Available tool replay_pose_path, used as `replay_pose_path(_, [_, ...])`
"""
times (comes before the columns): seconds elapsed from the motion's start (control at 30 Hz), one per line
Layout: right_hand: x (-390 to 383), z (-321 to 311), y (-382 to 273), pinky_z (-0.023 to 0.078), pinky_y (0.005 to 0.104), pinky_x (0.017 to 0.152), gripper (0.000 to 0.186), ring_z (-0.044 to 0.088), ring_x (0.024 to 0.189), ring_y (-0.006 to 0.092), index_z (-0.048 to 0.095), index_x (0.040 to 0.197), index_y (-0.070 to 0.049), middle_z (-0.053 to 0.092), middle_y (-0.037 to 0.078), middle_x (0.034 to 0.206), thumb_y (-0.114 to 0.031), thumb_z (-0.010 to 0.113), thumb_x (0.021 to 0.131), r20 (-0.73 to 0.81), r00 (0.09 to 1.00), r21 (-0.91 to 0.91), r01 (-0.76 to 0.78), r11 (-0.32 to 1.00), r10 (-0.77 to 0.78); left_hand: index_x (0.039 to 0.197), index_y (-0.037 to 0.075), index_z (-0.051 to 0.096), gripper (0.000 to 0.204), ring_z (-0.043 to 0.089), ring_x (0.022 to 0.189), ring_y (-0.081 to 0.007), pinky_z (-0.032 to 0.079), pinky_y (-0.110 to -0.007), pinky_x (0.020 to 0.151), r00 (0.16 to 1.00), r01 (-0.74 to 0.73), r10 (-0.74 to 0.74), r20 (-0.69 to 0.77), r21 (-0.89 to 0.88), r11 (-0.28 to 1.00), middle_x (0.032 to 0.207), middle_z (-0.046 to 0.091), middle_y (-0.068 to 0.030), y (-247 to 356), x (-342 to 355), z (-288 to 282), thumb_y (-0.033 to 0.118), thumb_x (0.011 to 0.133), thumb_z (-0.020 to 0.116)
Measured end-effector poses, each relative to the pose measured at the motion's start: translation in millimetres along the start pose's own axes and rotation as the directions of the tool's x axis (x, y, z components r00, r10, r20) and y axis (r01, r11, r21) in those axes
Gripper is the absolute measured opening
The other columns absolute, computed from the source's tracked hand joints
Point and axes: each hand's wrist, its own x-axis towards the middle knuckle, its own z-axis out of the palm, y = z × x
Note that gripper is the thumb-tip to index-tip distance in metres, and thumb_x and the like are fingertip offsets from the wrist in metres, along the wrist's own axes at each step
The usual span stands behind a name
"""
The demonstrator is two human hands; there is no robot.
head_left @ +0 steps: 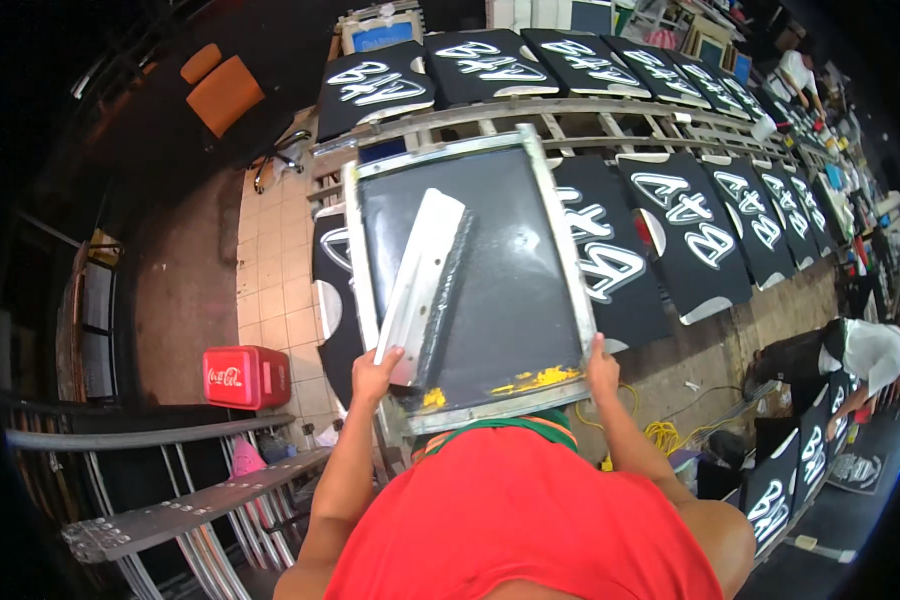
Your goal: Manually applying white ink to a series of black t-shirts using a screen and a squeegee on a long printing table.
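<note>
In front of my body a screen printing frame (561, 225) is held up, with pale edges, dark mesh and yellow smears near its lower bar. A white squeegee (422, 262) with a dark blade lies slantwise across the mesh. My left hand (374, 376) grips the frame's lower left side, its thumb by the squeegee's lower end; whether it also pinches the squeegee I cannot tell. Closed on the lower right corner is my right hand (601, 371). Beneath and beyond the frame, black shirts (682, 222) with white lettering lie on boards in rows.
Wooden rails (610, 118) run between the shirt rows. On the left are a red cooler box (247, 377), an orange chair (224, 92) and a metal rack (200, 498). A yellow cable (662, 434) lies on the floor at right. One person (865, 355) bends at the right; another (796, 75) stands farther back.
</note>
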Motion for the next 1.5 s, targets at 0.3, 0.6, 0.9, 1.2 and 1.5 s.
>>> replay_pose_path(0.3, [186, -126, 113, 0.044, 0.0504, 0.100, 0.114, 0.061, 0.118, 0.0459, 0.068, 0.113, 0.016, 0.066, 0.037, 0.116, -0.088, 0.028, 0.089, 0.013, 0.995, -0.037, 0.098, 0.995, -0.097, 0.107, 0.003, 0.077, 0.053, 0.071, 0.078, -0.0221, 0.054, -0.038, 0.075, 1.000, -0.012, 0.012, 0.007, 0.029, 0.999, 0.084, 0.075, -0.0154, 102, -34, 199, 0.049, 0.081, 0.079])
replay_pose_path(0.6, [250, -172, 112, 0.045, 0.0465, 0.100, 0.090, 0.060, 0.119, 0.0443, 0.063, 0.127, 0.007, 0.065, 0.031, 0.125, -0.074, 0.036, 0.098, 0.145, 0.989, 0.107, -0.046, 0.993, 0.031, 0.103, 0.002, 0.077, 0.060, 0.073, 0.087, -0.0365, 0.054, -0.045, 0.078, 0.994, 0.041, -0.024, -0.109, 0.163, 0.986, 0.088, 0.073, -0.0231, 164, -36, 263, 0.056, 0.078, 0.078])
replay_pose_path(0.9, [235, -166, 108, 0.047, 0.0466, 0.084, 0.064, 0.064, 0.089, 0.0354, 0.067, 0.100, 0.007, 0.070, 0.022, 0.096, -0.056, 0.053, 0.101, -0.052, 0.954, 0.200, 0.299, 0.933, -0.295, 0.098, -0.002, 0.075, 0.065, 0.070, 0.091, -0.0429, 0.053, -0.049, 0.084, 0.991, 0.022, -0.002, -0.133, 0.145, 0.989, 0.091, 0.072, -0.0270, 143, -19, 274, 0.060, 0.077, 0.077])
replay_pose_path(1.2, [250, -136, 112, 0.047, 0.0458, 0.087, 0.070, 0.064, 0.096, 0.0404, 0.070, 0.101, 0.011, 0.070, 0.027, 0.102, -0.056, 0.050, 0.101, -0.047, 0.975, 0.128, 0.221, 0.967, -0.217, 0.096, -0.003, 0.076, 0.071, 0.070, 0.094, -0.0415, 0.053, -0.048, 0.084, 0.995, -0.051, 0.075, -0.069, 0.302, 0.952, 0.092, 0.071, -0.0280, 112, 6, 286, 0.066, 0.078, 0.072])
replay_pose_path(1.5, [291, -140, 142, 0.049, 0.0410, 0.083, 0.058, 0.062, 0.091, 0.0263, 0.063, 0.115, 0.005, 0.068, 0.014, 0.107, -0.051, 0.052, 0.104, 0.036, 0.986, 0.066, 0.160, 0.985, -0.162, 0.089, 0.004, 0.076, 0.059, 0.067, 0.079, -0.0374, 0.034, -0.054, 0.112, 0.998, -0.023, 0.035, -0.053, 0.207, 0.978, 0.065, 0.064, -0.0166, 114, 0, 293, 0.062, 0.081, 0.072])
